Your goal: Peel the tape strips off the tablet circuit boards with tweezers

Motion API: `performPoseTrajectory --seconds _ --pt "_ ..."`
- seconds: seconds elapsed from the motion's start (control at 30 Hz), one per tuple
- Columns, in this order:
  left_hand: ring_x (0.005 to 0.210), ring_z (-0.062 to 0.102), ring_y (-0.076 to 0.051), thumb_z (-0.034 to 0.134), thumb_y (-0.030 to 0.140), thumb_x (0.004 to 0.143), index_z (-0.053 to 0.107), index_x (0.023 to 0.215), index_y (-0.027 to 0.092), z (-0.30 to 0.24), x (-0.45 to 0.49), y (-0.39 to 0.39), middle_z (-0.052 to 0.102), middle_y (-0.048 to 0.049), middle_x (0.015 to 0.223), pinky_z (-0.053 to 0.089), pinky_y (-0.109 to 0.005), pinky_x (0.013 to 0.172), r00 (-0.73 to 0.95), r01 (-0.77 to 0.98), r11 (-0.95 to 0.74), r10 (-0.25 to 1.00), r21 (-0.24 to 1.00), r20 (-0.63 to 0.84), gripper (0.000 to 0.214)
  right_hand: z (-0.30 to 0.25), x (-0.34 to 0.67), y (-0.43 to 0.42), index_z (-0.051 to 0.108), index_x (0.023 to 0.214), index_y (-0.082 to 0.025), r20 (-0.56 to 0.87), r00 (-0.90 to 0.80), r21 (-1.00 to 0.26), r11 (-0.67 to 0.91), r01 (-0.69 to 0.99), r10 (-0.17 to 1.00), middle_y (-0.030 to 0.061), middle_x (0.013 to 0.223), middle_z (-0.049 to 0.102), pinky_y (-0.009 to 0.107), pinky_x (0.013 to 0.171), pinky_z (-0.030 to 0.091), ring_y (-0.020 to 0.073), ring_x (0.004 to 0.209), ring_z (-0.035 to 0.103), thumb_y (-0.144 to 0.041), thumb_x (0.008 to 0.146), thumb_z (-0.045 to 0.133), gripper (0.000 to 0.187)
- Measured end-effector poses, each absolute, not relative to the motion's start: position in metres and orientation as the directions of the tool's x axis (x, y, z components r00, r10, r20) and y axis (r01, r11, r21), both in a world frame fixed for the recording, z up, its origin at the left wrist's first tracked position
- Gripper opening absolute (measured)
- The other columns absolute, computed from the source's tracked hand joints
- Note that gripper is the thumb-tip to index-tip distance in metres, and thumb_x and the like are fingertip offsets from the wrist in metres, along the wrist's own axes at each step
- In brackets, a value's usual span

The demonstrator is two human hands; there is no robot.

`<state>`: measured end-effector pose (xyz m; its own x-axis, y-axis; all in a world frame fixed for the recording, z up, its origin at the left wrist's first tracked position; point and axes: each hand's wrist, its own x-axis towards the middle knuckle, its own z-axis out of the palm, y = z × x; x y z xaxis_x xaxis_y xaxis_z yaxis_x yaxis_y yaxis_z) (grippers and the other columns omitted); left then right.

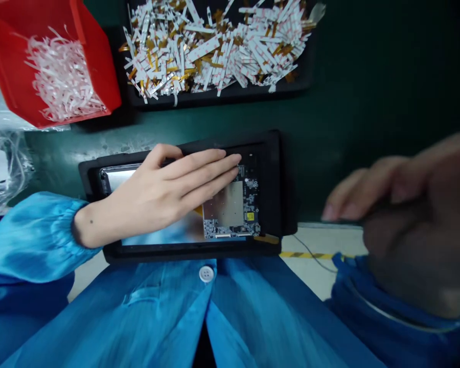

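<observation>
One left hand (168, 191), one right hand (398, 186). At the near edge of the worktable (368, 102), one black fixture (269, 189) with one circuit board (230, 204); farther in, one red bin (105, 71) and one black tray (222, 99), their strips (65, 76) too many to count.

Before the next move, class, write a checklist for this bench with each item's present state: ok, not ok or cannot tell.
1. Left hand placed at the work: ok, it lies across the black rectangular holder, fingers extended.
2. Green-edged circuit board with a silver metal plate fully uncovered: not ok, the left fingers overlap its upper part.
3. Right hand free of objects: cannot tell, it is blurred, though apart from the holder.
4. Red plastic bin stocked: ok, it holds thin whitish strips.
5. Black tray stocked: ok, white and amber strips are heaped in it.
</observation>
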<state>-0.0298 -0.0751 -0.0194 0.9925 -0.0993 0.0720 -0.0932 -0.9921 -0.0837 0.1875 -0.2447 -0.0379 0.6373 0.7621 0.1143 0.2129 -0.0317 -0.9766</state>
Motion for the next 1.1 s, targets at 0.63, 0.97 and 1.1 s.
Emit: performPoseTrajectory --seconds 0.63,0.97,1.1 --pt "0.105 0.058 -0.019 0.049 0.021 0.099 0.05 0.125 0.019 -0.017 -0.004 -0.067 0.072 0.0012 0.106 0.042 -0.036 0.084 0.979 0.09 -0.968 0.129 0.233 0.158 0.026 -0.046 0.098 -0.308 0.065 0.086 -0.023 0.15 0.68 -0.792 -0.325 0.517 0.717 -0.0008 0.081 0.061 0.025 0.047 0.053 0.0089 0.056 0.058 -0.011 0.082 0.071 0.014" --pt "0.097 0.056 -0.028 0.054 0.03 0.094 0.052 0.102 0.017 -0.017 0.006 -0.112 0.06 -0.0113 0.105 0.047 -0.037 0.072 0.991 -0.128 -0.954 -0.111 0.272 0.077 0.016 -0.064 0.103 -0.309 0.073 0.096 -0.025 0.511 0.349 -0.587 0.022 0.809 0.786 -0.0005 0.071 0.07 0.029 0.044 0.052 0.0141 0.053 0.061 -0.009 0.076 0.076 0.027" --pt "0.089 0.056 -0.025 0.051 0.023 0.093 0.052 0.097 0.016 -0.023 0.01 -0.116 0.059 -0.0096 0.097 0.044 -0.034 0.068 0.987 -0.157 -0.936 -0.137 0.314 0.087 0.008 -0.065 0.112 -0.308 0.074 0.097 -0.029 0.558 0.209 -0.442 0.074 0.894 0.803 -0.0027 0.07 0.07 0.029 0.043 0.052 0.0134 0.051 0.06 -0.011 0.077 0.076 0.027"
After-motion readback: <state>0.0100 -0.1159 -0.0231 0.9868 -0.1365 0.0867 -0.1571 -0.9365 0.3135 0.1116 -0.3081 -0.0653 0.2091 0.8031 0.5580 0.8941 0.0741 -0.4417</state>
